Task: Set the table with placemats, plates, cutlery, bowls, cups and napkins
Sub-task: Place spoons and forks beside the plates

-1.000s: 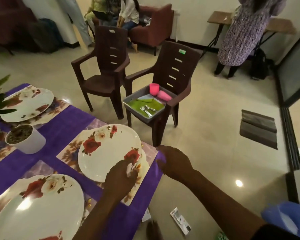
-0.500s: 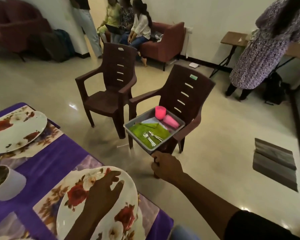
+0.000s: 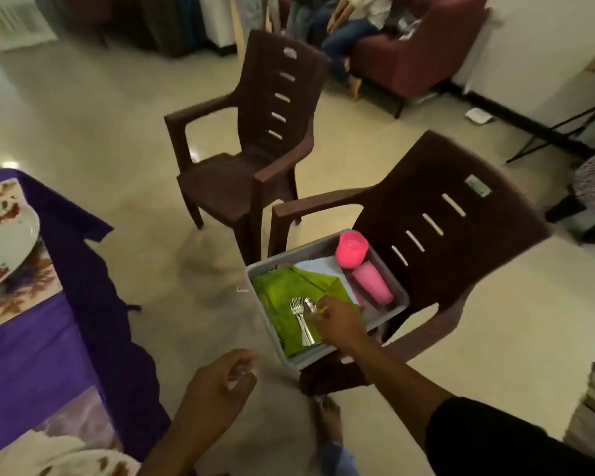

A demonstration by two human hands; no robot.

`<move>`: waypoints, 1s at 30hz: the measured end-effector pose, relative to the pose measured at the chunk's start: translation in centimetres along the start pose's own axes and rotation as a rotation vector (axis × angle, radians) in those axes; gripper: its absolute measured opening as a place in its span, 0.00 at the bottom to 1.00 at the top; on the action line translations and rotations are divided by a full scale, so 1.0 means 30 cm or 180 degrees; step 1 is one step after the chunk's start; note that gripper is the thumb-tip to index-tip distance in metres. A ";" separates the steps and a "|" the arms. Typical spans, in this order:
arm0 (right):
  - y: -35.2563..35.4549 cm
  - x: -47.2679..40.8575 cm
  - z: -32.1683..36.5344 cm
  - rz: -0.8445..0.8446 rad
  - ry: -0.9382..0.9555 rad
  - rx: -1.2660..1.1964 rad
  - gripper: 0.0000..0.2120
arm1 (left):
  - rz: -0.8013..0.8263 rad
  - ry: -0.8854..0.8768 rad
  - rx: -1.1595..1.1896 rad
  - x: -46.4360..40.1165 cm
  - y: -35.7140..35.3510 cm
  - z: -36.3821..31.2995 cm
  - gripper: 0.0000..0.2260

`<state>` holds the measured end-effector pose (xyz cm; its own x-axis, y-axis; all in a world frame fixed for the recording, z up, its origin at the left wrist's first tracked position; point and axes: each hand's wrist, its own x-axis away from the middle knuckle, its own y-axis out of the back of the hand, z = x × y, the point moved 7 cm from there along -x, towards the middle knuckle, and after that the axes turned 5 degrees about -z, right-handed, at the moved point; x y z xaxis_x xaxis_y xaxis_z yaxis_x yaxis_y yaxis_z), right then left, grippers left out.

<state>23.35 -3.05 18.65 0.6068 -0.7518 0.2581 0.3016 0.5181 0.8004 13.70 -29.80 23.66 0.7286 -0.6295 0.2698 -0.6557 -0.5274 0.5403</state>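
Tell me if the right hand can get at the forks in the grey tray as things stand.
Probably yes. The right hand is already over the grey tray, fingertips at the forks, which lie bare on top of the green napkins. Nothing covers them; the pink cups sit off at the tray's far side.

Grey tray on chair seat, table part-laid at left.

Grey tray (image 3: 327, 357) sits on the brown chair's seat (image 3: 437, 324); inside, green napkins (image 3: 282, 297) lie flat with a bunch of forks and a spoon (image 3: 303, 321) on top. Two pink cups: one upright (image 3: 351, 249) at the far corner, one on its side (image 3: 372, 282) beside it. White floral plates (image 3: 4, 249) rest on floral placemats (image 3: 24, 286) over the purple cloth (image 3: 31, 355) on the tabletop.
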 end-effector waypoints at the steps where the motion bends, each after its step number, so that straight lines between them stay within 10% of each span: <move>1: 0.002 -0.082 -0.039 0.0124 -0.0033 0.0049 0.13 | 0.0093 0.0160 0.0089 -0.054 -0.056 -0.024 0.11; 30: -0.640 -0.768 -0.533 0.1474 -0.0079 0.1295 0.17 | 0.0138 0.1480 -0.0465 -0.915 -0.930 0.398 0.07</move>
<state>15.32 10.84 -11.30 0.5889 -0.4977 0.6368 -0.2970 0.5995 0.7432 9.63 -4.62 -8.34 0.7342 -0.3101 0.6040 -0.6771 -0.3998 0.6178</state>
